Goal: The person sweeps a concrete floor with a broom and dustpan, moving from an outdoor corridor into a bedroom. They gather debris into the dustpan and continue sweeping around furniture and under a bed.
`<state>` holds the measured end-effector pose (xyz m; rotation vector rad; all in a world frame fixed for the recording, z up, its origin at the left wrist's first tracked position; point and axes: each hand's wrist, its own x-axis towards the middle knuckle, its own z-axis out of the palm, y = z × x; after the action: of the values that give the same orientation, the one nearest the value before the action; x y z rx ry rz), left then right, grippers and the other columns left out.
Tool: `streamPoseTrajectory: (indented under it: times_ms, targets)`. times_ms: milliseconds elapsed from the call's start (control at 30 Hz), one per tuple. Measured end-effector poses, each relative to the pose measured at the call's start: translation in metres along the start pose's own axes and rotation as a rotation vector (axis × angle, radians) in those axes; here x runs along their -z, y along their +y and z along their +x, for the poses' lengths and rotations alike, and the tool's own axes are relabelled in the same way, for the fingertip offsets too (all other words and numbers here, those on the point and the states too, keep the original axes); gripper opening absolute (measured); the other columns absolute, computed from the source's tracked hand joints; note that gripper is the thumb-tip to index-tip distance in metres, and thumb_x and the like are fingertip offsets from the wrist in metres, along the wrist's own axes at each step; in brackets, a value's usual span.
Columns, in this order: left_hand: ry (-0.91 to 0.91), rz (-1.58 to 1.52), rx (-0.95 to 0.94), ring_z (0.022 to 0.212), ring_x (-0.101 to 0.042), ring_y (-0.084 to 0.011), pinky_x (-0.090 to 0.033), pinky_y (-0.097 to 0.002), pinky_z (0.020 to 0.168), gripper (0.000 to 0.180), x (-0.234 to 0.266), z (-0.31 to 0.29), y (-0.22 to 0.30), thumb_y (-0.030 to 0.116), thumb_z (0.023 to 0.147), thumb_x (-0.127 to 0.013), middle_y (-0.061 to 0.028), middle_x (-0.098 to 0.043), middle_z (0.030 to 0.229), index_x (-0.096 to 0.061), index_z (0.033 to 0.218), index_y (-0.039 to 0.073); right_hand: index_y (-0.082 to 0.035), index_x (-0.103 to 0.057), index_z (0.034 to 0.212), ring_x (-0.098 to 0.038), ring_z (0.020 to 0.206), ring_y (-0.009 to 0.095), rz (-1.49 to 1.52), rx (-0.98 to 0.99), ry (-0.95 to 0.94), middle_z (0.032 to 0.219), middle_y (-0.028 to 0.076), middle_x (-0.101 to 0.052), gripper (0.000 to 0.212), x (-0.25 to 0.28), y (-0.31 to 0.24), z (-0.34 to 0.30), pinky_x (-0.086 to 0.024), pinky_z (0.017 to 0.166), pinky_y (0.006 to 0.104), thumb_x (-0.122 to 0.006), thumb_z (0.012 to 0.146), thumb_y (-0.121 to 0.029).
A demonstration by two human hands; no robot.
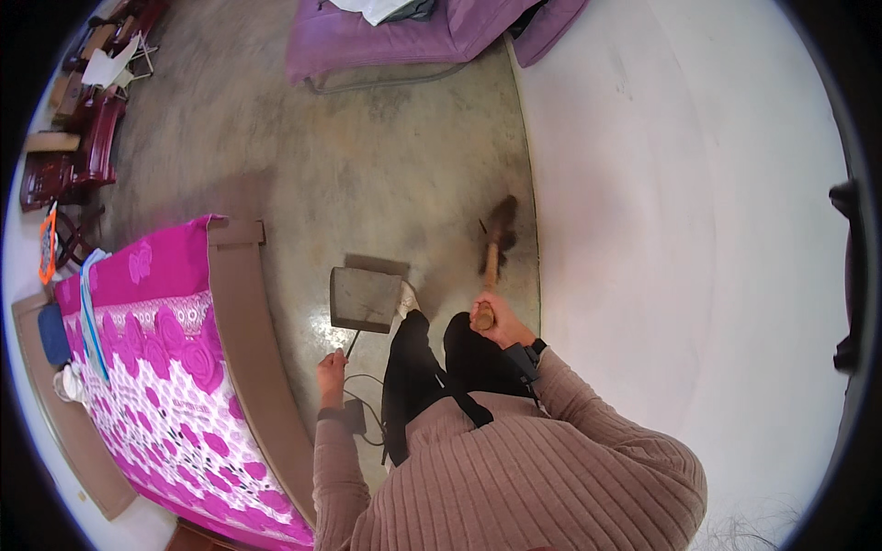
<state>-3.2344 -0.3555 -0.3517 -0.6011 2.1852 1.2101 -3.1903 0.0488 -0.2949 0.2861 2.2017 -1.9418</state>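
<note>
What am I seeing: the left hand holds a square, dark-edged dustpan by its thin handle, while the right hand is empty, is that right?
The right hand isn't empty: the head view shows it gripping a dark-headed broom by its brown wooden handle. The left hand does hold the square, dark-edged dustpan.

One broom [492, 262], one dustpan [364, 299], one bed [250, 331]

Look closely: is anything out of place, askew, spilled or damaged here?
Nothing is plainly spilled or broken. Slightly untidy: a white, cloth-like item lies rumpled, not folded, on the purple upholstered seat at the top. The broom in the right hand and the dustpan in the left hand look ordinary.
</note>
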Motion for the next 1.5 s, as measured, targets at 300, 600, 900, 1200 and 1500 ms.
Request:
streamPoseTrajectory:
  times_ms: [300,600,900,1200,1500]
  targets:
    - [-0.112,0.067,0.061,0.05,-0.042,-0.012,-0.035,-0.03,0.049,0.04,-0.047,0.078,0.074,0.036,0.086,-0.053,-0.0033,-0.047,0.05,-0.064,0.065,0.004,-0.006,-0.043,0.102,-0.052,0.048,0.013,0.774,-0.823,0.213,0.065,0.005,-0.051,0.028,0.097,-0.089,0.073,-0.045,0.043,0.0252,-0.056,0.077,-0.007]
    - [-0.101,0.255,0.158,0.062,-0.057,-0.0252,-0.042,-0.0393,0.058,0.028,-0.115,0.142,0.137,0.026,0.084,-0.052,-0.0136,-0.059,0.064,-0.062,0.071,0.004,-0.003,-0.038,0.115,-0.053,0.044,0.017,0.562,-0.681,0.326,0.063,0.007,-0.05,0.046,0.217,-0.026,0.241,-0.046,0.04,0.0286,-0.056,0.073,-0.001]
    - [-0.132,0.374,-0.057,0.052,-0.044,-0.0132,-0.035,-0.0291,0.047,0.027,-0.155,0.176,0.131,0.026,0.086,-0.052,-0.001,-0.045,0.056,-0.055,0.068,0.006,-0.012,-0.024,0.138,-0.049,0.045,0.015,0.091,-0.423,0.303,0.064,0.005,-0.052,0.068,0.346,0.087,0.487,-0.04,0.038,0.0317,-0.053,0.078,-0.001]
    - [-0.034,0.155,0.141,0.045,-0.035,-0.0047,-0.028,-0.0229,0.043,0.038,-0.176,0.181,0.206,0.033,0.092,-0.049,0.0048,-0.039,0.05,-0.057,0.066,0.006,-0.022,-0.007,0.145,-0.05,0.042,0.017,-0.081,-0.566,0.207,0.064,0.006,-0.051,0.079,0.375,0.095,0.555,-0.041,0.038,0.0333,-0.055,0.084,-0.008]
    - [-0.016,-0.165,0.268,0.047,-0.032,-0.0045,-0.027,-0.0245,0.044,0.035,-0.181,0.152,0.239,0.032,0.089,-0.053,0.0049,-0.036,0.05,-0.061,0.068,0.005,-0.022,0.0,0.143,-0.049,0.042,0.016,0.221,-0.915,0.259,0.061,0.006,-0.049,0.087,0.173,0.049,0.358,-0.041,0.036,0.0317,-0.054,0.079,-0.002]
